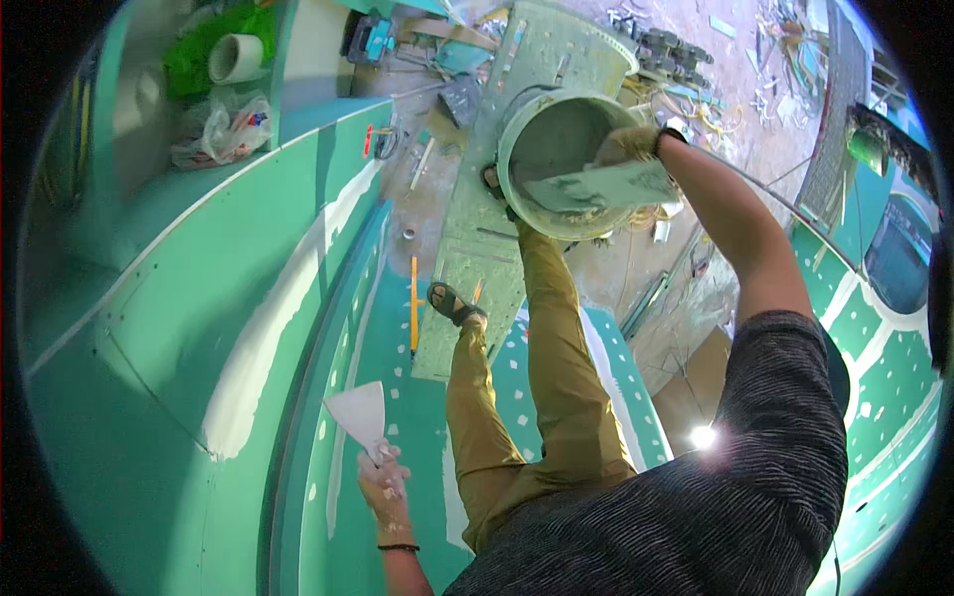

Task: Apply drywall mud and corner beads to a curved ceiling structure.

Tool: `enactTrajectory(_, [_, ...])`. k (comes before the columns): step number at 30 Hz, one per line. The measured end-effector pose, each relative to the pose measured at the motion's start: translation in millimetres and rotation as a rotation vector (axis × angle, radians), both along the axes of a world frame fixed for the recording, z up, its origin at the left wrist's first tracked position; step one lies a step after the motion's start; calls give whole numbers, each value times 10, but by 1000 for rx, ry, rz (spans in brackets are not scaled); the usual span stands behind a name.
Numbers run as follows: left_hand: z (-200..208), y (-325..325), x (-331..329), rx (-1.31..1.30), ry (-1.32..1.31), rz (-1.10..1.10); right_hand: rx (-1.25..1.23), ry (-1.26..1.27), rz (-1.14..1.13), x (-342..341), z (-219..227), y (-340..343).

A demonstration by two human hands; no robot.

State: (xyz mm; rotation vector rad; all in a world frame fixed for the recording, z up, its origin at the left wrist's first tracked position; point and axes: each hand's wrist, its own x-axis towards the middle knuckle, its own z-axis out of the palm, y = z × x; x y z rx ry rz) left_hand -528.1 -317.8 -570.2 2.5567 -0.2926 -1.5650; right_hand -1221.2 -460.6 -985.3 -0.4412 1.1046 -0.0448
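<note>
My left hand [385,487], spattered with compound, is closed round the handle of a putty knife [359,412]. The knife's wide pale blade points up and away from me, beside the green board. Over the bucket [513,192] my right hand [628,147] grips a long flat trowel [601,189]; its handle is hidden by the hand. Whitish compound coats the trowel's face, which lies across the bucket's near right rim. Inside the bucket sits grey wet joint compound [556,134]. The bucket stands on a perforated platform [467,248], by my feet.
A green board wall [268,228] with a white compound strip [268,338] curves along the left. Plastic bags [231,134] and a white roll [237,59] rest in an upper-left recess. Scraps and cables litter the floor beyond the platform. A bright lamp [704,437] shines at right.
</note>
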Motion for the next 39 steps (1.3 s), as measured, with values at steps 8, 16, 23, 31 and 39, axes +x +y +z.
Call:
enactTrajectory(8, [421, -761, -443, -285, 97, -254, -382, 225, 302, 877, 3132, -211])
enactTrajectory(16, [1606, -1025, -791, -532, 693, -16, -158, -268, -804, 2121, 5093, -55])
enactTrajectory(23, [2343, -590, -456, -897, 1406, -8, -654, -792, -812, 3582, 6394, -467])
enactTrajectory(31, [3114, -365, 170, -883, 1028, -230, -960, -601, -203, 4348, 7570, -194])
enactTrajectory(39, [3464, -63, 842, -853, 818, -403, -1125, -369, 209, 4397, 7883, -363])
